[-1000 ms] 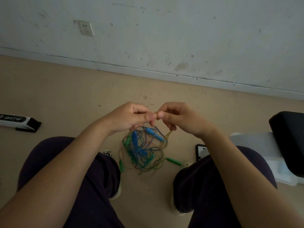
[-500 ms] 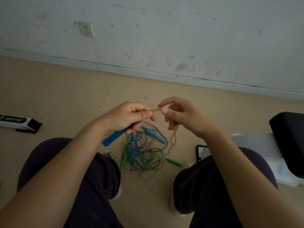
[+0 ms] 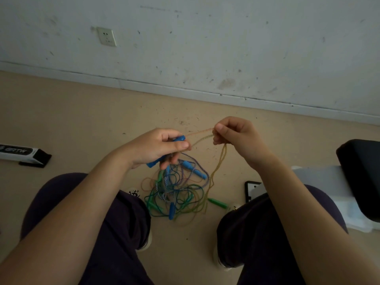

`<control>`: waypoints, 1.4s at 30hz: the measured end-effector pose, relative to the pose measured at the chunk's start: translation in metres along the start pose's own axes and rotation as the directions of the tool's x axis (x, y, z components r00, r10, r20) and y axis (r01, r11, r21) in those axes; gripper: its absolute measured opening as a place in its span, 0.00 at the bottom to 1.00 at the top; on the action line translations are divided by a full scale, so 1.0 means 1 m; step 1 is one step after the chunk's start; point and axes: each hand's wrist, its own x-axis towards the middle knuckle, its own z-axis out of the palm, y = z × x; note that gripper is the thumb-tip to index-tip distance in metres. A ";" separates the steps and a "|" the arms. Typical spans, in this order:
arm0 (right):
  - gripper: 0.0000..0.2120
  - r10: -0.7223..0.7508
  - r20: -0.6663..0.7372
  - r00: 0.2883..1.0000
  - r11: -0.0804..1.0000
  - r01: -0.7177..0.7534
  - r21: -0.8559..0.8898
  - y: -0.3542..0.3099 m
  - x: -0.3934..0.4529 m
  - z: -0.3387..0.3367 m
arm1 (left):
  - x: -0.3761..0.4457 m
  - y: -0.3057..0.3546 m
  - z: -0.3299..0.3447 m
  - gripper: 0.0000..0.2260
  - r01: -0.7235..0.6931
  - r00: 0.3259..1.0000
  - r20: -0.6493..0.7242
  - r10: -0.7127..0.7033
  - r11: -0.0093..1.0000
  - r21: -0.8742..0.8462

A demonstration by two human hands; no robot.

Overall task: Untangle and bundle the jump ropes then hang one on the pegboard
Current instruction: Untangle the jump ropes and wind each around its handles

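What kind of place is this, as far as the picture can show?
Probably a plain indoor room, perhaps a home or storage space: a scuffed white wall with a power socket, a bare beige floor, and tangled jump ropes lying there.

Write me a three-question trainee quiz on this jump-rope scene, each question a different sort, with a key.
1. True or false: the left hand grips a blue handle.
2. Multiple choice: the right hand pinches A) a green handle, B) the yellowish rope, C) nothing.
3. Fill in: the tangled pile of ropes lies on the ____ between the person's legs.

Key: 1 true; 2 B; 3 floor.
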 end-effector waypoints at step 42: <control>0.03 -0.029 0.000 1.000 0.999 0.029 0.045 0.000 0.001 -0.005 | 0.004 -0.005 -0.007 0.23 -0.023 0.997 -0.075 0.007 0.975 -0.220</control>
